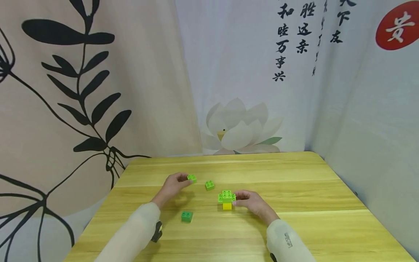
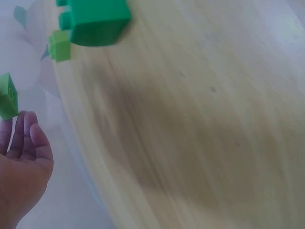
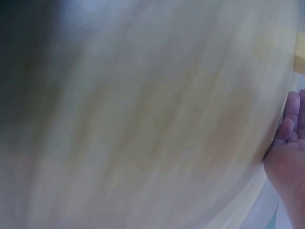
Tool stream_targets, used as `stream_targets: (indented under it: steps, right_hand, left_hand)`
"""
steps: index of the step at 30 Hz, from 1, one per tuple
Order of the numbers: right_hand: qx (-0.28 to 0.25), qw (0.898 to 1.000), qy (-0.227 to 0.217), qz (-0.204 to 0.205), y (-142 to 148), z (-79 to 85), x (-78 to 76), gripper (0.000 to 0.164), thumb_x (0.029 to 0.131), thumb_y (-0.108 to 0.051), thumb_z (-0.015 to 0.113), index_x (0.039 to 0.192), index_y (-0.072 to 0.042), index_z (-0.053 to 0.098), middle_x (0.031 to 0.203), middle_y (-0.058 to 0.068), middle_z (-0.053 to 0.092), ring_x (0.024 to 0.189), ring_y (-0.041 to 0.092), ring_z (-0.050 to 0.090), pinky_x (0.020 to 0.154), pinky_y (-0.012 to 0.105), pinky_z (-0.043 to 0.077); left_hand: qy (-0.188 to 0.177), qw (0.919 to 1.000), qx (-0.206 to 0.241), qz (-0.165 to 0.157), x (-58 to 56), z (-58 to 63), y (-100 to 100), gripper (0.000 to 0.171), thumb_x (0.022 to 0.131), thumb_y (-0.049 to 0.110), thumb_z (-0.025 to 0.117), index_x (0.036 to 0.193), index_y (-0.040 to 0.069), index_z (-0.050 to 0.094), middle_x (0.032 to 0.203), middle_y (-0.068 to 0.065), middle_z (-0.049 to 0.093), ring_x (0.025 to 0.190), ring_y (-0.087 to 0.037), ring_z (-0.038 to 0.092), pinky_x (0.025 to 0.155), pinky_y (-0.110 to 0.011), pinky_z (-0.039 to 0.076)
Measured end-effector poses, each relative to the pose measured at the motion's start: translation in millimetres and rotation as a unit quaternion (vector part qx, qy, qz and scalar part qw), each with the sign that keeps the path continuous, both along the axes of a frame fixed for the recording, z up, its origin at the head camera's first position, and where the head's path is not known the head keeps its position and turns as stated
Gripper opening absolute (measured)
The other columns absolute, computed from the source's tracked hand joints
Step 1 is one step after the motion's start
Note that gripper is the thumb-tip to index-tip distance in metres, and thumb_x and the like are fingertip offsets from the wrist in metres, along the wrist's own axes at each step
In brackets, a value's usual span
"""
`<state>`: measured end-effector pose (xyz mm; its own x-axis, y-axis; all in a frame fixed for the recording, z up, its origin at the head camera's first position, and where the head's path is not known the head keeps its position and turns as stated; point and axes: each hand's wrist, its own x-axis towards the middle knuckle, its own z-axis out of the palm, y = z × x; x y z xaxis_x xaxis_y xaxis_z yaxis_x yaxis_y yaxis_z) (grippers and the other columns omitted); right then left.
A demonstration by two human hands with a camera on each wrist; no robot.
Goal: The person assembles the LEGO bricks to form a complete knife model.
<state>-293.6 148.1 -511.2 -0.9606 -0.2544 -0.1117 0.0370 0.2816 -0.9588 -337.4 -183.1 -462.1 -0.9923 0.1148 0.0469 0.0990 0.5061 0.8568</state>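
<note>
My left hand (image 1: 174, 187) pinches a light green toy building brick (image 1: 191, 178) between thumb and fingers, raised over the table. In the left wrist view that brick (image 2: 8, 97) shows at the left edge, beyond the fingertips. With thumb and fingers, my right hand (image 1: 252, 202) holds the right side of a small brick assembly (image 1: 227, 197). Light green bricks form its wider top, and a yellow block (image 1: 227, 206) its base. Only part of the yellow block (image 3: 300, 53) shows in the right wrist view.
Between the hands lies a loose light green brick (image 1: 209, 185). A darker green brick (image 1: 187, 217) sits nearer the front, stud side up. Both rest on a wooden table (image 1: 294, 233), and printed curtains (image 1: 157, 91) hang behind it.
</note>
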Motion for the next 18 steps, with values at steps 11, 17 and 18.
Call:
stream_targets:
  steps: [11, 17, 18]
  right_hand:
    - [0.007, 1.0, -0.001, -0.004, -3, 1.5, 2.0, 0.045, 0.086, -0.025, 0.079, 0.125, -0.006, 0.065, 0.115, 0.004, 0.065, 0.106, 0.021, 0.058, 0.098, 0.046, 0.044]
    - [0.012, 1.0, 0.0, -0.007, -5, 2.3, 2.7, 0.046, 0.086, -0.025, 0.079, 0.126, -0.006, 0.065, 0.116, 0.005, 0.065, 0.107, 0.021, 0.058, 0.098, 0.047, 0.044]
    - [0.013, 1.0, 0.0, -0.008, -5, 2.2, 2.8, 0.047, 0.086, -0.025, 0.079, 0.126, -0.006, 0.065, 0.116, 0.004, 0.065, 0.107, 0.021, 0.058, 0.098, 0.047, 0.044]
  left_hand:
    - [0.008, 0.9995, 0.01, -0.027, -0.9, 12.6, 24, 0.034, 0.091, 0.026, 0.075, 0.118, 0.005, 0.068, 0.103, -0.004, 0.065, 0.096, -0.02, 0.059, 0.082, -0.037, 0.051]
    - [0.008, 0.9985, 0.022, -0.05, 0.6, 15.2, 36, 0.034, 0.09, 0.026, 0.076, 0.116, 0.006, 0.068, 0.102, -0.003, 0.065, 0.094, -0.018, 0.06, 0.082, -0.036, 0.051]
    - [0.009, 0.9982, 0.024, -0.054, 1.0, 15.1, 38, 0.033, 0.09, 0.026, 0.076, 0.115, 0.006, 0.068, 0.101, -0.003, 0.065, 0.093, -0.018, 0.059, 0.082, -0.036, 0.051]
